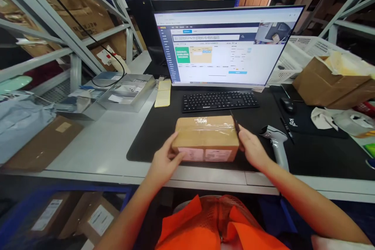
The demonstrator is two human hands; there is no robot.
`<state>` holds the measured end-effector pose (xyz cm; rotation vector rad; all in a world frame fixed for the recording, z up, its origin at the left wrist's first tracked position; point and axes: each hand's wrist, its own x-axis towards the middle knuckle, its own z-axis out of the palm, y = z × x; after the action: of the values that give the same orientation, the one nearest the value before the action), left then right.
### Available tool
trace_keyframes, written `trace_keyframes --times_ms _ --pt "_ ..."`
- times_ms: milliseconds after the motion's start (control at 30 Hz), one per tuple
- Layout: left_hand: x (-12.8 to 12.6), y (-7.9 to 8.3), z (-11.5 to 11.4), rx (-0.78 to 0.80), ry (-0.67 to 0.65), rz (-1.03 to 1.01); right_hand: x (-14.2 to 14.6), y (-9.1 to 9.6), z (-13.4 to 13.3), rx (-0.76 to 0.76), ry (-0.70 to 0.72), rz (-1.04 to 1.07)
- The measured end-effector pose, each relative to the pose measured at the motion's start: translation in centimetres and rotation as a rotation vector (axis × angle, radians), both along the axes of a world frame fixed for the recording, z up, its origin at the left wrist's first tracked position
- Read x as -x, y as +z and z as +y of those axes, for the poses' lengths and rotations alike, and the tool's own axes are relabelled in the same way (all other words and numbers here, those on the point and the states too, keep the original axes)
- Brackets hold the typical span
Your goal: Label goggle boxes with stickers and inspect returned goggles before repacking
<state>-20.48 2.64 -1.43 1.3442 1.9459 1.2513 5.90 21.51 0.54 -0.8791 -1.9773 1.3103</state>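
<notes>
A taped cardboard box [209, 134] with pale labels on its front side rests on the black desk mat [155, 133]. My left hand [165, 160] grips the box at its left end, thumb on the front and fingers along the side. Clear shiny tape runs across the top. At the box's right end, my right hand [250, 146] is closed around a dark, slim box cutter [236, 125], its thin tip pointing up and away at the top right corner. Part of its handle is hidden by my fingers.
A keyboard [221, 101] and a lit monitor [222, 54] stand behind the box. To the right are a barcode scanner [277, 144], a pen [287, 129], a mouse [287, 105] and an open carton [331, 82]. Grey trays [129, 91] and parcels lie left; a blue bin [117, 189] sits below.
</notes>
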Motion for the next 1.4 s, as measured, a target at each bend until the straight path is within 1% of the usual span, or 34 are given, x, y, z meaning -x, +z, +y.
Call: trace_keyframes --times_ms 67,100,167,200,233,267,333,367,433,500,633,733,933,1033,1167,1300,1400 --pt "-2.2 0.6 -1.3 -0.081 -0.033 0.229 -0.6 1.2 2.4 -0.124 -0.067 -0.104" --pt "-2.9 0.8 -1.7 -0.119 -0.033 0.354 -0.9 1.9 3.2 -0.206 -0.094 -0.166" --pt "-3.5 1.3 -1.7 -0.191 -0.005 0.568 -1.5 3.6 3.2 -0.389 -0.122 -0.307" --pt "-3.5 1.4 -1.4 -0.235 0.008 0.633 -1.5 4.4 2.6 -0.473 -0.117 -0.374" --pt "-3.3 1.5 -1.0 -0.287 -0.011 0.671 -1.5 5.1 1.7 -0.551 -0.097 -0.436" --pt "-3.1 1.4 -0.5 -0.343 -0.058 0.683 -1.2 5.8 0.5 -0.620 -0.062 -0.490" --pt "-2.7 0.9 0.5 -0.445 -0.169 0.663 -0.4 7.0 -2.0 -0.732 0.047 -0.588" --pt "-2.6 0.6 0.8 -0.482 -0.204 0.653 0.1 7.4 -3.1 -0.781 0.105 -0.626" --pt "-2.7 0.1 1.2 -0.511 -0.201 0.648 1.2 7.9 -4.6 -0.859 0.201 -0.695" --pt "-3.0 -0.2 1.2 -0.509 -0.166 0.654 2.1 8.2 -5.3 -0.915 0.239 -0.751" --pt "-3.4 0.1 0.9 -0.518 -0.154 0.667 3.2 9.0 -5.4 -0.989 0.244 -0.874" --pt "-3.4 0.3 1.0 -0.518 -0.165 0.688 3.9 9.9 -5.7 -1.013 0.264 -0.969" --pt "-3.1 0.0 1.0 -0.525 -0.166 0.726 5.1 11.1 -6.7 -1.053 0.253 -1.129" --pt "-2.9 -0.2 0.8 -0.507 -0.173 0.712 5.1 11.4 -6.7 -1.054 0.241 -1.174" --pt "-2.7 -0.3 0.7 -0.476 -0.199 0.686 4.8 11.7 -6.3 -1.014 0.228 -1.208" --pt "-2.4 -0.4 0.6 -0.466 -0.219 0.679 4.4 11.7 -6.0 -0.970 0.172 -1.227" --pt "-2.4 -0.4 0.5 -0.459 -0.219 0.679 3.9 11.7 -5.9 -0.986 0.152 -1.226"
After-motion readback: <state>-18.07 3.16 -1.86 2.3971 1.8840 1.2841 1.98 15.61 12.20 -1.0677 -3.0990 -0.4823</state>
